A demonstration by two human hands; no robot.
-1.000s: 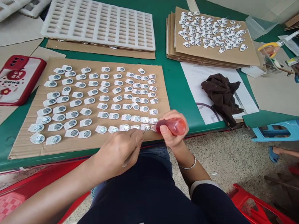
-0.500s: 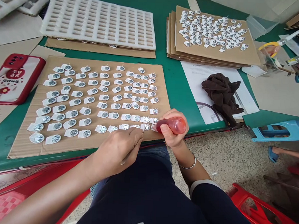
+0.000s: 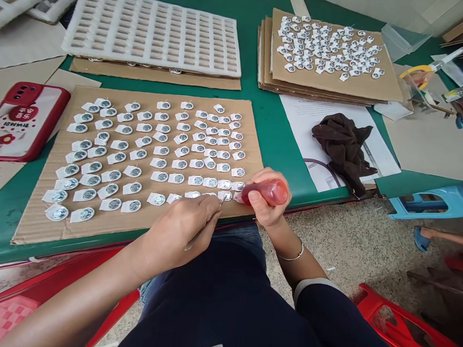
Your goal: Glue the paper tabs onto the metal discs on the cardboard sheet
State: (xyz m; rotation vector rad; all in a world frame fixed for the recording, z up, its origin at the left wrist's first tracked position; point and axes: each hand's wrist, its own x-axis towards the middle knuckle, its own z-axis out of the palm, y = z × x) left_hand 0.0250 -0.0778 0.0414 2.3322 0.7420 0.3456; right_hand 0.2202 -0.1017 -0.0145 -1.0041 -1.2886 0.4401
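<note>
My left hand (image 3: 186,223) is closed on a thin metal tool (image 3: 201,230), whose fine tip is at a small round silver piece (image 3: 225,195) in the front row. My right hand (image 3: 271,204) is wrapped round a red squeeze bottle (image 3: 268,191), its nozzle pointing left at the last piece of that row. Several such silver pieces with white paper tabs lie in rows on a brown cardboard sheet (image 3: 135,229). The fingers of my left hand hide part of the front row.
Behind the cardboard is a white slotted tray (image 3: 153,32). A cardboard stack (image 3: 337,90) with more pieces stands back right. A dark cloth (image 3: 342,143) lies on paper, a red phone (image 3: 26,121) at left. Scissors (image 3: 419,74) and stools (image 3: 434,202) are at right.
My left hand has shifted very slightly, with the thin tool still in it and tilted a little differently. My right hand and the bottle look almost unchanged.
</note>
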